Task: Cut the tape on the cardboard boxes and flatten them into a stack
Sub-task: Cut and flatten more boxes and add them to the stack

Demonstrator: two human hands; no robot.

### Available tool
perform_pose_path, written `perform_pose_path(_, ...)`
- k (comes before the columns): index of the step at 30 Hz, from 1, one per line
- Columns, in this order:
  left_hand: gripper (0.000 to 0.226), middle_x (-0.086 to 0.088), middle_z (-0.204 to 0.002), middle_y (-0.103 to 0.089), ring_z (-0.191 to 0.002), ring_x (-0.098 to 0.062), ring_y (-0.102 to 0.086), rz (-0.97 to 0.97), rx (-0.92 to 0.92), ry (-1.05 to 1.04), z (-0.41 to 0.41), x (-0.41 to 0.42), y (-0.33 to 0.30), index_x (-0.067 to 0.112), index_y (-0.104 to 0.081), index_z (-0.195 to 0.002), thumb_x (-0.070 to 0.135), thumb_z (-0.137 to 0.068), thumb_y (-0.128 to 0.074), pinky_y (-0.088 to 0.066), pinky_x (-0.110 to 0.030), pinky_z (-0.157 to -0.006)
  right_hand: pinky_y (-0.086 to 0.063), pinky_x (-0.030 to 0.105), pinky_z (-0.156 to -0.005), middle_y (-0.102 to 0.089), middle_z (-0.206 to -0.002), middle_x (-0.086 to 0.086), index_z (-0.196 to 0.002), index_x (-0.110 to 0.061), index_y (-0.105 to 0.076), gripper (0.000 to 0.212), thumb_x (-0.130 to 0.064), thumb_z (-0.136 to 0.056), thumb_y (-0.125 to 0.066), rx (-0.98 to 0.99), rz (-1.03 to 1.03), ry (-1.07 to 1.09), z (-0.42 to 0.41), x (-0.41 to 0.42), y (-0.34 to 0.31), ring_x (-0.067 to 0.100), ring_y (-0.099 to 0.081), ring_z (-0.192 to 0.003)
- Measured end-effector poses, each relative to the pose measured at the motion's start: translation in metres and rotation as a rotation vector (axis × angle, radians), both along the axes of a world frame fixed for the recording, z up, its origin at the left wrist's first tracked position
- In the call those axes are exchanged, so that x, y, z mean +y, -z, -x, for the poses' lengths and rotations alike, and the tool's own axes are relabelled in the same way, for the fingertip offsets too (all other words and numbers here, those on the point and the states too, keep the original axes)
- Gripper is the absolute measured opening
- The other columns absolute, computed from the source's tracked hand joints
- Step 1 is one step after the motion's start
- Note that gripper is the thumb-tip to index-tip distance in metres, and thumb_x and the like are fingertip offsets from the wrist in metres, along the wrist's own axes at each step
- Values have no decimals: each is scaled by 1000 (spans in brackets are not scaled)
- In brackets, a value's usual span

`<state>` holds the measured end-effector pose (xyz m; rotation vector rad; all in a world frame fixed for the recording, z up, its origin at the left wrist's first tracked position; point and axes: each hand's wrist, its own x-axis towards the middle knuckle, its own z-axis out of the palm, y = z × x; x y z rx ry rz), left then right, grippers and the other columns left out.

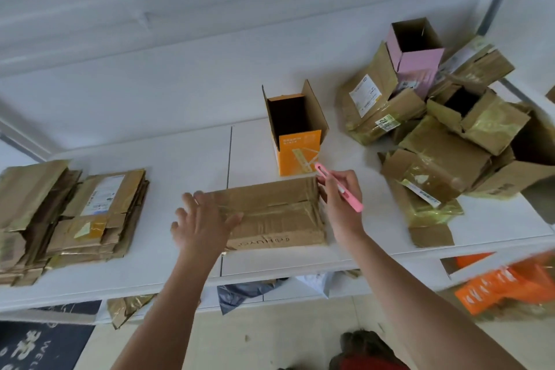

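A brown taped cardboard box (276, 213) lies low on the white table (186, 159) in front of me. My left hand (202, 221) lies on its left end with fingers spread and straight. My right hand (341, 195) grips a pink box cutter (339, 188) at the box's right end, with the blade tip pointing up and left. Behind the box stands an orange box (298, 147), open at the top. A stack of flattened boxes (69, 219) sits at the table's left.
A heap of unflattened brown boxes (450, 141) with a pink open box (416, 60) fills the table's right. Orange packaging (504, 282) and bags lie below the table's front edge. A dark mat (42, 345) is on the floor at left.
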<state>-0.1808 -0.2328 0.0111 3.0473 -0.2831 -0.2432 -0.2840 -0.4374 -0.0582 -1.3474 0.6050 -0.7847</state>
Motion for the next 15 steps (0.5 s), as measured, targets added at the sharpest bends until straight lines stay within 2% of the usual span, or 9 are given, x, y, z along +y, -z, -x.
perform_pose_path(1,99,-12,-153,-24,-143,-36,-26,26,2,119,-5,-4,0,14,-15,-151,68,-81,-60,-28,-53,-114,-50,25,-62,-67,-79,-9,-92,-16,-53,10,-11,-101,-53,-2,-6,-20,-2,-3,1,11,-60,-73)
perform_pose_path(3,103,-2,-164,-2,-151,-28,0,97,127,351,-9,-19,6,29,-2,-156,73,-79,-55,-4,-56,-119,-52,34,-68,-69,-86,-2,-92,-17,-54,10,-13,-101,-53,-8,-36,-51,-3,-7,1,19,-63,-81)
perform_pose_path(5,101,6,-165,10,-151,-22,15,55,221,469,-2,-33,18,38,4,-155,83,-75,-38,6,-55,-120,-53,36,-73,-71,-93,5,-92,-17,-54,10,-13,-101,-53,-9,-59,-65,-1,-10,1,20,-67,-87)
perform_pose_path(7,103,9,-164,10,-150,-20,16,35,185,456,1,-39,28,41,5,-154,90,-67,-21,6,-52,-121,-54,29,-73,-73,-92,-2,-93,-17,-54,10,-12,-101,-52,-1,-76,-36,7,-12,1,10,-69,-88)
perform_pose_path(8,103,10,-164,9,-151,-19,15,34,163,444,1,-41,32,41,5,-154,90,-66,-17,5,-51,-121,-56,30,-75,-73,-92,-4,-93,-16,-54,9,-12,-101,-51,1,-95,-15,14,-13,2,8,-70,-91)
perform_pose_path(11,102,11,-164,6,-151,-19,13,33,140,437,-2,-41,33,42,4,-154,90,-66,-15,3,-51,-122,-56,50,-88,-74,-95,-2,-95,-10,-52,7,-12,-102,-51,5,-194,-29,35,-10,8,15,-70,-101)
perform_pose_path(15,110,11,-164,9,-151,-18,13,6,118,449,-2,-40,37,43,7,-154,98,-59,-8,3,-50,-122,-54,57,-91,-73,-93,2,-94,-11,-52,8,-15,-101,-53,28,-261,-82,48,2,11,18,-69,-101)
